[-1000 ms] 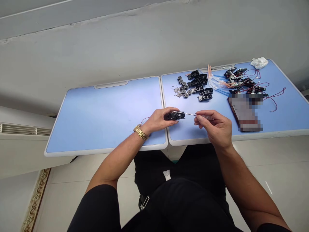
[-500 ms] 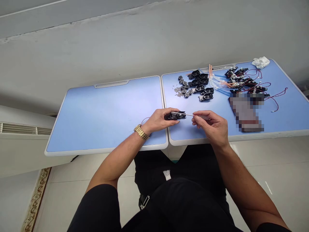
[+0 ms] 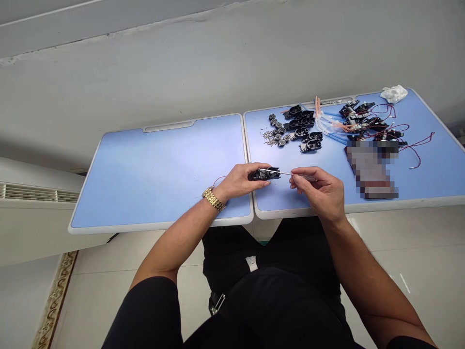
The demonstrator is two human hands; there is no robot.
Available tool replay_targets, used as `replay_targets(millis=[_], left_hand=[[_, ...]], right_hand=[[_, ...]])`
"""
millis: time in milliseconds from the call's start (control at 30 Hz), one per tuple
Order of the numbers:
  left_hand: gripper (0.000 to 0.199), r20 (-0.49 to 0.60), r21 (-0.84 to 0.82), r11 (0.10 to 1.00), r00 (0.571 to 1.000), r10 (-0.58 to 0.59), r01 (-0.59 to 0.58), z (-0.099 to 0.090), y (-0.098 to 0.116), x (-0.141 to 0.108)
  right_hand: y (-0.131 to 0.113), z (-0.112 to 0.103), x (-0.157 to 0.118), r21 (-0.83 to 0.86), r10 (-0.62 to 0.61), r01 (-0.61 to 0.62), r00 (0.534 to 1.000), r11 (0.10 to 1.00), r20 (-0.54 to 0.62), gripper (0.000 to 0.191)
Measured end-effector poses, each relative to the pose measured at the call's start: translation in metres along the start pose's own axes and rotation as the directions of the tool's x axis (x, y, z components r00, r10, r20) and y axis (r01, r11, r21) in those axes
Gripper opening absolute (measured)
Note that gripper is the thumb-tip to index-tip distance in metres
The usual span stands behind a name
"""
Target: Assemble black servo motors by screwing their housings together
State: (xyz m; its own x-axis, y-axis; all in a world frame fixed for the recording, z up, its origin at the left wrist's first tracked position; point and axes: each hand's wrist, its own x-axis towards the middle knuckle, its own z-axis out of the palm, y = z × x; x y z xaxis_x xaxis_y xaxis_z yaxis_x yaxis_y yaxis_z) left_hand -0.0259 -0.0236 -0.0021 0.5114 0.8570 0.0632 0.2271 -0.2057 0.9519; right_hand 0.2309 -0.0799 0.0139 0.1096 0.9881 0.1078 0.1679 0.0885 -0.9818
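A folding table point(image 3: 160, 175) with two pale blue panels stands against a grey wall, with a white wall heater point(image 3: 36, 192) to the left and floor tiles below. Over the right panel, close to the seam, the left hand point(image 3: 238, 182) grips a small black plastic part point(image 3: 264, 175), its long axis lying roughly level, left to right. The right hand point(image 3: 319, 191) pinches a thin screwdriver point(image 3: 286, 173) between thumb and fingers. Its shaft runs almost level, pointing left, and its tip reaches the top of the black part. A gold watch point(image 3: 213, 199) sits on the left wrist. Farther back on the right panel lie rows of similar black parts point(image 3: 301, 131), round metal discs point(image 3: 278, 133), a scatter of tiny screws point(image 3: 269, 137), bundled blue tubes point(image 3: 329, 131), red wires point(image 3: 417, 150) and a crumpled white tissue point(image 3: 393, 94); a blurred patch point(image 3: 370, 169) hides whatever lies near the front
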Motion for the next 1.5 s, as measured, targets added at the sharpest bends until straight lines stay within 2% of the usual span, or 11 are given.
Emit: replay_targets(millis=[467,767,1300,1400,1500], left_hand=[[0.054,0.002,-0.006,0.999,0.999,0.033,-0.033,0.0,0.0,0.0],[0.053,0.005,0.013,0.999,1.0,0.029,-0.029,0.0,0.0,0.0],[0.05,0.017,0.046,0.998,0.999,0.046,-0.047,0.0,0.002,0.0],[0.05,0.023,0.07,0.995,0.998,0.065,-0.066,0.0,0.002,0.0],[0.047,0.027,0.12,0.989,0.996,0.082,-0.085,0.0,0.002,0.001]], right_hand=[[-0.008,-0.006,-0.005,-0.122,-0.079,0.078,0.997,0.989,-0.003,0.014],[-0.019,-0.006,-0.002,-0.229,-0.217,0.222,0.975,0.948,0.045,0.012],[-0.021,-0.007,-0.002,-0.259,-0.248,0.257,0.966,0.931,0.069,0.012],[-0.024,-0.01,-0.001,-0.293,-0.29,0.31,0.951,0.905,0.11,0.011],[-0.034,-0.014,0.002,-0.365,-0.39,0.435,0.9,0.823,0.195,0.013]])
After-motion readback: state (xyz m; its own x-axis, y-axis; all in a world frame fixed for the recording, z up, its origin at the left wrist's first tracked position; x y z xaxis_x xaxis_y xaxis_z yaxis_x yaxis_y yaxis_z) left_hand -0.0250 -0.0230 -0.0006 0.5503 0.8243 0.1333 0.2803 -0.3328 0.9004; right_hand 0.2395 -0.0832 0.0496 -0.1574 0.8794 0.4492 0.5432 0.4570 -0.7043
